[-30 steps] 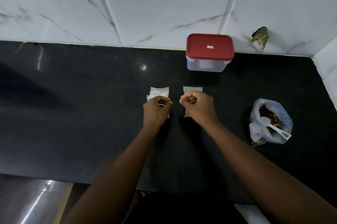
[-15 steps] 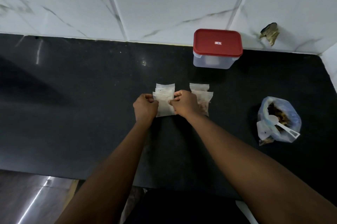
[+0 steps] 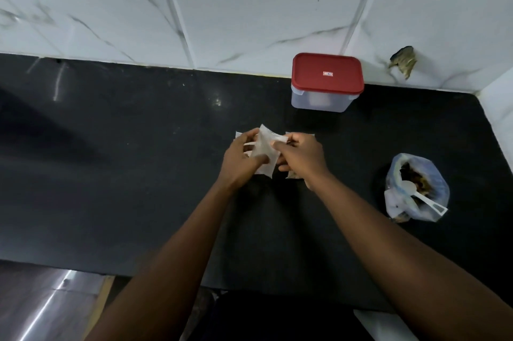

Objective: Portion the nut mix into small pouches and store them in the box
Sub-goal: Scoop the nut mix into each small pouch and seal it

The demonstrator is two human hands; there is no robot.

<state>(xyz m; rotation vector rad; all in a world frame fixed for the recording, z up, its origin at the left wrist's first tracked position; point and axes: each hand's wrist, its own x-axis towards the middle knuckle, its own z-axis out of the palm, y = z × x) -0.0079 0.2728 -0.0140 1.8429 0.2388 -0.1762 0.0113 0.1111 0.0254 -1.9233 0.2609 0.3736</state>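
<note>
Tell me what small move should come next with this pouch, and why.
Probably pull open the mouth of the pouch. The left hand and right hand both pinch it, and it looks empty; the scoop lies in the nut mix bag on the right, so filling likely follows.

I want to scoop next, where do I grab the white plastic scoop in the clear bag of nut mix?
Pinch the white plastic scoop by its handle end, from the right: it juts past the rim of the clear bag there, while the bowl sits inside.
</note>
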